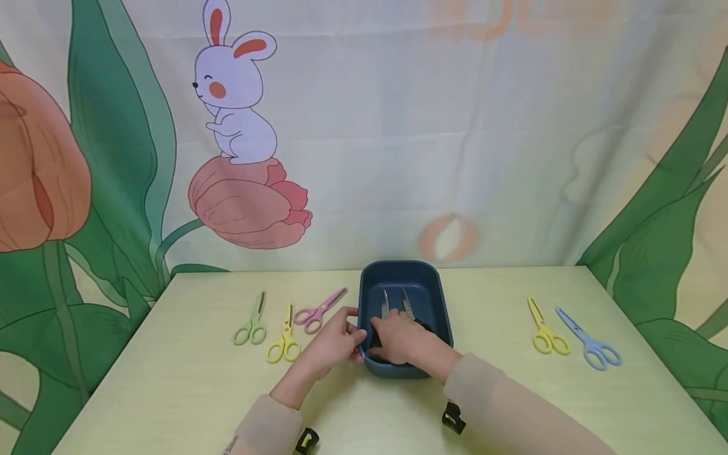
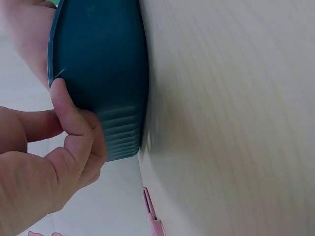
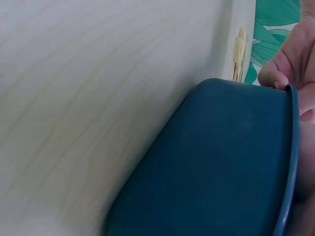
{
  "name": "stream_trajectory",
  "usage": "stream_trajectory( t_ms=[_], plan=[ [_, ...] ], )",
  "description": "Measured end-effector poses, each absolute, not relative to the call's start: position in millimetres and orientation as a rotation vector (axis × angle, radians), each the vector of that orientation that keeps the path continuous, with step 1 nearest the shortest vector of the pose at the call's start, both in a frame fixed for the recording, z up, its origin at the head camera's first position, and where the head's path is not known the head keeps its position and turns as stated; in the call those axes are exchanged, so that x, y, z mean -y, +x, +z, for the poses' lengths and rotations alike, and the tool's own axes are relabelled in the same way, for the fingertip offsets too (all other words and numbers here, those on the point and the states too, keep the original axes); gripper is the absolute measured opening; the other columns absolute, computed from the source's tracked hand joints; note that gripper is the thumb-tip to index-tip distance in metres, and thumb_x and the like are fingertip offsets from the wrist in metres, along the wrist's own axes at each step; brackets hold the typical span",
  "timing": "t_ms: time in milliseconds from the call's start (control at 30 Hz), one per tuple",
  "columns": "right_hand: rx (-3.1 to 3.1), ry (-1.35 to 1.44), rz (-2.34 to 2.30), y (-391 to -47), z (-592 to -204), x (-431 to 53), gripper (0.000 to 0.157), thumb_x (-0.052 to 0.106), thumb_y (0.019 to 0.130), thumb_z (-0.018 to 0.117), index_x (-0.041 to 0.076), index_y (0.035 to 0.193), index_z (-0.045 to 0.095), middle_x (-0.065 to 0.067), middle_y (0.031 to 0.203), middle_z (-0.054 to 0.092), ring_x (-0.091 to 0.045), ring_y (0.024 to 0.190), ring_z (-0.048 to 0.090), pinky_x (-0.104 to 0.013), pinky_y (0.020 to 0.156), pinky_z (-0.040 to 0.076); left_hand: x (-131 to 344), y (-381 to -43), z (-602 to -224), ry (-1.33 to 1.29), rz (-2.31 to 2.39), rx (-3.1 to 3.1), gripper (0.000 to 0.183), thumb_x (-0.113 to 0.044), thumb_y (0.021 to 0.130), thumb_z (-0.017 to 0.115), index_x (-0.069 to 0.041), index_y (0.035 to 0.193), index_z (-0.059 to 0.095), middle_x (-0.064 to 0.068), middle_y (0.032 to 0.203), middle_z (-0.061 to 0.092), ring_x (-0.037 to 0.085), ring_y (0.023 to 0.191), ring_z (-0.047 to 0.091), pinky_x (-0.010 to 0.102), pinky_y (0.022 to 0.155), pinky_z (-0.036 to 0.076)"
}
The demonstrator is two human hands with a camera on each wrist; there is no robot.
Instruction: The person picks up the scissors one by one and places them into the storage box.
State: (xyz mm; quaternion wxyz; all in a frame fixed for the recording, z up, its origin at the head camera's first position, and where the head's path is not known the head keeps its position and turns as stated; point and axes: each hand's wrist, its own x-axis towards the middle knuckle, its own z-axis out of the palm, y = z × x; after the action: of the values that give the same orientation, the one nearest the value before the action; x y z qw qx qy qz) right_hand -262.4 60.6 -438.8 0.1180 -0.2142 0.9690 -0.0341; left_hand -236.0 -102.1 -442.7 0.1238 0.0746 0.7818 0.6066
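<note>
A dark blue bin point(image 1: 398, 373) stands on the table, with two pairs of black-handled scissors inside, their blades pointing away. My left hand point(image 1: 338, 341) pinches the bin's left rim; in the left wrist view its fingers point(image 2: 74, 132) lie against the outer wall. Reaching into the bin, my right hand point(image 1: 400, 338) holds the left pair of scissors point(image 1: 385, 304) by its black handle, which shows between thumb and finger. The right pair of scissors point(image 1: 406, 304) lies beside it, its handle partly covered by the hand. The right wrist view mostly shows the bin's outer wall point(image 3: 221, 157).
Left of the bin lie green scissors point(image 1: 251, 325), yellow scissors point(image 1: 284, 341) and pink scissors point(image 1: 318, 311). On the right are another yellow pair of scissors point(image 1: 546, 332) and a blue pair of scissors point(image 1: 588, 341). A printed cloth point(image 1: 364, 139) hangs behind the table.
</note>
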Motion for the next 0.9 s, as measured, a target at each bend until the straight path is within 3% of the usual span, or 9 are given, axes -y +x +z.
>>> stream_trajectory(
  t_ms=[233,500,667,800,900],
  plan=[
    [-2.868,-0.658,-0.123,-258,-434,-70,0.059,0.053,0.095,0.069,0.011,0.136,0.062,-0.019,0.123,0.061,-0.033,0.108,0.061,-0.052,0.084,0.057,103,-238,-444,0.225,1.760,-2.278,0.046,0.003,0.104,0.053,0.011,0.147,0.036,0.015,0.090,0.054,0.016,0.058,0.058,0.037,0.064,0.060],
    [-2.927,-0.752,-0.273,-256,-430,-90,0.054,0.044,0.098,0.069,0.007,0.136,0.062,-0.019,0.129,0.061,-0.035,0.117,0.060,-0.049,0.089,0.057,104,-238,-445,0.210,1.764,-2.280,0.046,0.002,0.104,0.053,0.009,0.147,0.037,0.016,0.092,0.055,0.017,0.058,0.059,0.039,0.064,0.061],
    [-2.967,-0.822,-0.382,-256,-429,-104,0.041,0.038,0.099,0.070,0.007,0.126,0.067,-0.014,0.114,0.064,-0.027,0.098,0.061,-0.041,0.078,0.056,103,-237,-445,0.223,1.780,-2.265,0.046,0.002,0.104,0.054,0.010,0.146,0.037,0.016,0.093,0.056,0.017,0.059,0.060,0.038,0.063,0.060],
    [-2.998,-0.875,-0.523,-253,-424,-117,0.033,0.031,0.099,0.072,0.006,0.119,0.069,-0.008,0.100,0.061,-0.018,0.080,0.054,-0.034,0.067,0.051,102,-237,-445,0.212,1.779,-2.266,0.047,0.002,0.104,0.055,0.009,0.146,0.037,0.016,0.093,0.055,0.017,0.058,0.060,0.037,0.063,0.060],
    [-3.039,-0.892,-0.599,-251,-421,-127,0.028,0.028,0.099,0.071,0.006,0.116,0.069,-0.004,0.095,0.059,-0.015,0.077,0.052,-0.033,0.066,0.049,102,-237,-444,0.199,1.770,-2.278,0.047,0.002,0.104,0.055,0.008,0.147,0.037,0.015,0.093,0.053,0.017,0.057,0.059,0.036,0.063,0.060]
  ],
)
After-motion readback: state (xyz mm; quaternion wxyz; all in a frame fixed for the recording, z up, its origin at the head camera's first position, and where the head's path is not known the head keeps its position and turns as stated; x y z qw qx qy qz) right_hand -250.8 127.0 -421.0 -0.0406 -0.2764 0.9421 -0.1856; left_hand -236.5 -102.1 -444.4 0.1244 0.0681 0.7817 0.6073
